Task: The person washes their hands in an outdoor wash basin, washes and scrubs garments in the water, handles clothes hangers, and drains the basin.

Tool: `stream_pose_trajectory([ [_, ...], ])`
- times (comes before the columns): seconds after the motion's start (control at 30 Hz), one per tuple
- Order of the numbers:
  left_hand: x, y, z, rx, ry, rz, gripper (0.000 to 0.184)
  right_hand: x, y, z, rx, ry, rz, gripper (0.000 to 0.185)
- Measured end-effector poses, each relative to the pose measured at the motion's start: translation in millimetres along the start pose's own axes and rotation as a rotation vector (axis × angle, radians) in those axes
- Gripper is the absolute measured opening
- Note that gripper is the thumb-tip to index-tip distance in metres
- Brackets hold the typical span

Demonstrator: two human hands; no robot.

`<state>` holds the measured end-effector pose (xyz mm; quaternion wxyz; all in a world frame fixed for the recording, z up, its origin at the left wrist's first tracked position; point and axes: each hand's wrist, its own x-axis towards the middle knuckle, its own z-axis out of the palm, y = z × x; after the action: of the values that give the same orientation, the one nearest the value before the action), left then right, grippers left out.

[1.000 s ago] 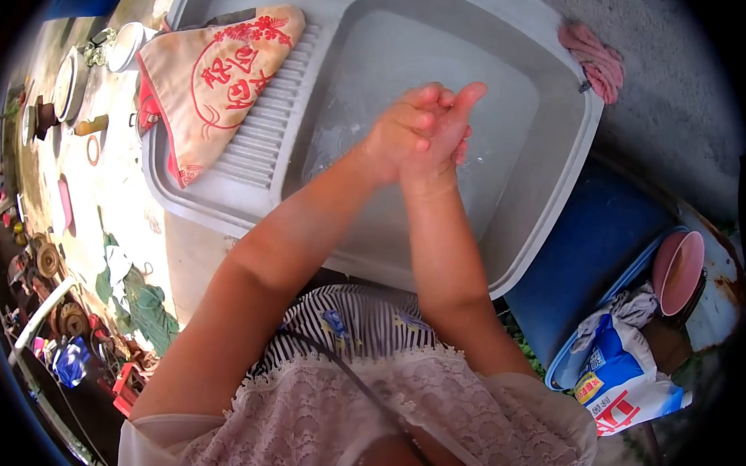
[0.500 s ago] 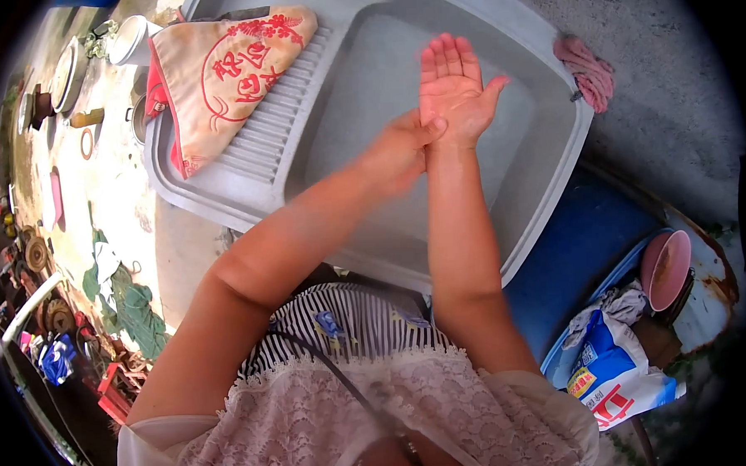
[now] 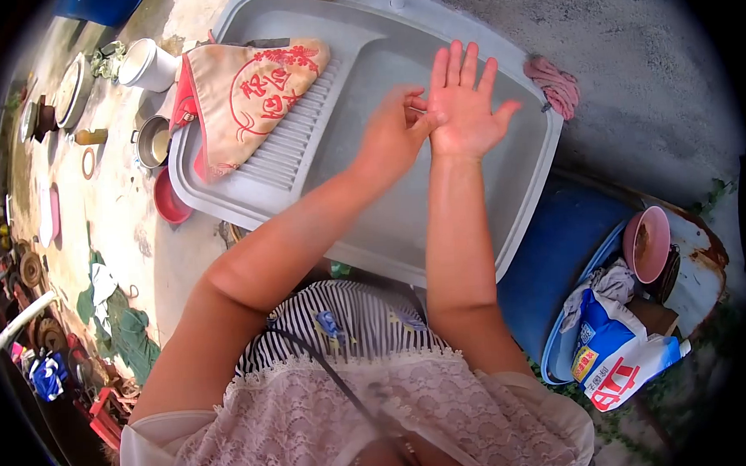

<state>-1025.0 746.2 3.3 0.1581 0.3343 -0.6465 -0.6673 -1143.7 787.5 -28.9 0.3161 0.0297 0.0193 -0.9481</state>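
Observation:
My right hand (image 3: 468, 104) is held palm up over the grey wash sink (image 3: 364, 221), its fingers spread and nothing in it. Beside its palm heel is my left hand (image 3: 395, 132), fingers loosely curled and slightly blurred. The left thumb tip appears to touch the edge of the right palm. I see nothing held between the left fingers. On the sink's ribbed washboard (image 3: 280, 158) lies a folded beige cloth (image 3: 217, 90) with red lettering and a red edge, to the left of both hands.
A pink rag (image 3: 552, 87) hangs over the sink's right rim. At right, a blue barrel (image 3: 540, 246) stands near a pink bowl (image 3: 647, 246) and a blue-and-white detergent bag (image 3: 616, 360). On the ground at left are a white bucket (image 3: 148, 66), a metal pot (image 3: 153, 143) and a red basin (image 3: 170, 198).
My left hand has come off the right wrist and shifted up to the edge of the palm, its fingers curling. The right fingers have spread wider. The view has shifted slightly.

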Motion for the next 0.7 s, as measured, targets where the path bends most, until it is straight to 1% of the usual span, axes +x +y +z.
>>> stream_pose_trajectory([
  [0.03,-4.9,4.7,0.9,0.096,0.111,0.154,0.041,-1.2,-0.8,6.4,-0.005,0.01,-0.017,0.086],
  [0.13,-27.6,15.9,-1.8,0.273,0.034,0.388,0.041,-7.4,-0.5,29.5,-0.014,0.026,-0.055,0.085],
  [0.23,-52.3,37.8,-8.3,0.299,-0.05,0.488,0.039,-12.3,-4.2,49.8,-0.014,-0.002,-0.071,0.086],
  [0.33,-59.3,61.5,-14.6,0.328,0.036,0.528,0.038,-13.0,-2.9,64.6,-0.03,-0.041,-0.059,0.089],
  [0.43,-59.3,76.0,-21.1,0.277,0.001,0.514,0.034,-12.8,5.1,85.9,-0.09,-0.028,-0.033,0.092],
  [0.53,-64.2,85.0,-28.2,0.401,-0.035,0.471,0.035,-13.5,10.7,95.6,-0.133,0.018,-0.024,0.095],
  [0.6,-66.4,89.3,-29.6,0.371,-0.016,0.461,0.034,-11.6,12.5,97.2,-0.124,0.053,-0.006,0.095],
  [0.7,-61.7,88.3,-27.5,0.308,0.047,0.489,0.032,-9.2,15.9,97.3,-0.228,0.012,-0.043,0.096],
])
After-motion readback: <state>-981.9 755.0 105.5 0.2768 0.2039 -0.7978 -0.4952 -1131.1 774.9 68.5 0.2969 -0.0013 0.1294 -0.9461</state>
